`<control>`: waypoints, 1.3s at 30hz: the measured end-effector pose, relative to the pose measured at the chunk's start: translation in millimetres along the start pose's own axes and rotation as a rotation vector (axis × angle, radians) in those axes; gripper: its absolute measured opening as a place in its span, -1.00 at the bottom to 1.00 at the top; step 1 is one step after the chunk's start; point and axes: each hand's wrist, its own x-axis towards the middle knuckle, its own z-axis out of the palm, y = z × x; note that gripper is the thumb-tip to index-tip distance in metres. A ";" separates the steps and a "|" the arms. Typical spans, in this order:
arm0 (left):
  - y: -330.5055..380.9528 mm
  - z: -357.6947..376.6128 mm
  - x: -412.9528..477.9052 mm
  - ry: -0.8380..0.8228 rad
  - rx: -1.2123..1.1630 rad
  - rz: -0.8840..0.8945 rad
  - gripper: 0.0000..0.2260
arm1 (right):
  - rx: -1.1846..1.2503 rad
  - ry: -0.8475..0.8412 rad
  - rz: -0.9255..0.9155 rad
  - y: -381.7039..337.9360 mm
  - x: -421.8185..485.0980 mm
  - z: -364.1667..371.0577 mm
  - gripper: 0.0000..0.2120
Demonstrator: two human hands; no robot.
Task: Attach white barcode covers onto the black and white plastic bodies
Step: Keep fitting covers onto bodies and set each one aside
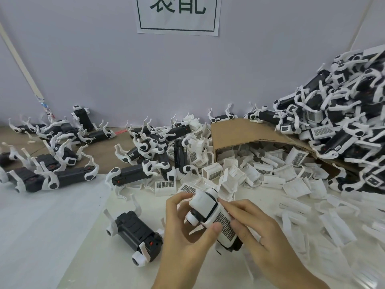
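Observation:
Both my hands hold one black and white plastic body (203,207) above the table, low in the middle of the view. A white barcode cover (224,225) with a dark grid lies along its upper side. My left hand (183,236) grips the body from the left, thumb tip touching the cover's near edge. My right hand (258,232) grips it from the right, fingers curled over the cover's far side. Another body (135,232), black with white legs, lies on the table just left of my left hand.
Loose white barcode covers (268,170) spill from a tipped cardboard box (235,132) behind my hands. A tall heap of bodies (343,122) fills the right. More bodies (62,155) are scattered left and centre. Flat white wrappers (333,222) litter the right foreground.

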 end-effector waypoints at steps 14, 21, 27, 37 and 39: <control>2.8 -11.5 11.0 -0.211 -0.090 -0.107 -0.44 | -0.018 -0.102 0.046 -8.0 1.2 -8.2 -0.64; -0.2 -6.2 5.1 -0.191 0.001 -0.009 -0.41 | 0.060 -0.084 0.076 -9.8 -0.3 -9.5 -0.74; 1.5 -5.6 3.2 -0.173 0.151 0.048 -0.49 | -0.062 -0.019 0.060 -11.9 -3.7 -9.7 -0.70; 2.1 -16.2 13.6 -0.101 -0.049 -0.140 -0.53 | 0.034 0.057 0.174 -14.6 -3.2 -14.9 -0.48; 2.2 -17.4 14.5 -0.110 -0.036 -0.148 -0.54 | 0.056 0.012 0.209 -14.1 -2.4 -15.0 -0.48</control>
